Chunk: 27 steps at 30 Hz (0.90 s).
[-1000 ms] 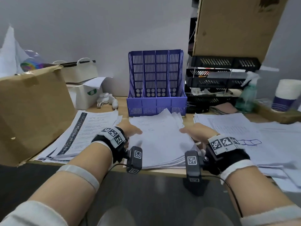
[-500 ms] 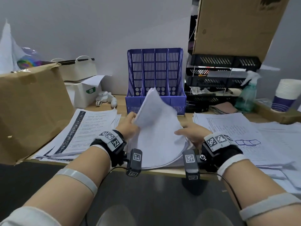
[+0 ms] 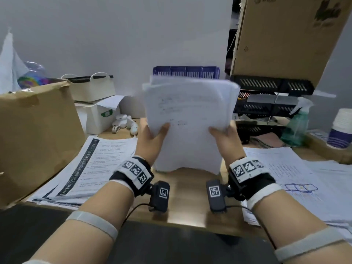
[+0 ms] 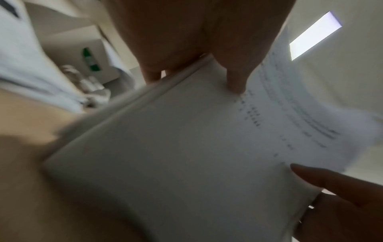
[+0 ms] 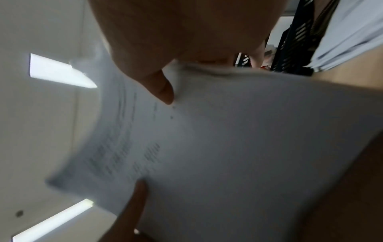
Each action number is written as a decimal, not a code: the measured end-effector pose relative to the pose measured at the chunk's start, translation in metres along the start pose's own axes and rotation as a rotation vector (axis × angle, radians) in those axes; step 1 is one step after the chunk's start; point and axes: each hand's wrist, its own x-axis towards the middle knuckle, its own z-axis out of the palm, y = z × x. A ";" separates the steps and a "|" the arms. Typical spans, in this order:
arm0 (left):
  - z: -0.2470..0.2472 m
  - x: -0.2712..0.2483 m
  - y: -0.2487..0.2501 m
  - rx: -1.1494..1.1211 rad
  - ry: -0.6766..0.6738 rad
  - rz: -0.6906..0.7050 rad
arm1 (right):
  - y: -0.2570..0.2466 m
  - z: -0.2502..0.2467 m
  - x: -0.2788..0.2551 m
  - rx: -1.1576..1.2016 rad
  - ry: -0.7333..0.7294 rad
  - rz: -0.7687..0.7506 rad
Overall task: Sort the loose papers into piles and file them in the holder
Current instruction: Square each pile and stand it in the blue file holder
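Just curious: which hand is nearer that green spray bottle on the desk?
The right hand. It grips the right edge of the paper stack, with the spray bottle farther to its right; the left hand grips the stack's opposite edge, farther away.

Raised paper stack (image 3: 187,119) blocks holder (image 3: 185,72); bare desk strip (image 3: 187,187) between 2 side piles.

Black wrist straps (image 3: 133,178) with square-coded white tags, small black cabled cameras (image 3: 159,196), pale forearm bands (image 3: 93,222)

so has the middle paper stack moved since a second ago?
Yes. The stack went up off the desk, now upright in both hands, covering most of the blue holder behind.
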 end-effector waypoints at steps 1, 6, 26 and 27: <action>0.001 -0.004 -0.008 0.017 -0.009 -0.024 | 0.007 0.002 -0.004 -0.027 0.002 0.016; 0.008 0.000 -0.024 -0.033 -0.008 -0.014 | 0.027 0.011 0.002 0.071 -0.002 0.095; -0.011 0.067 0.001 0.530 0.051 0.056 | -0.082 0.109 0.076 -0.388 -0.513 -0.023; -0.009 0.070 0.006 0.597 0.087 0.078 | -0.094 0.122 0.080 -0.392 -0.548 -0.011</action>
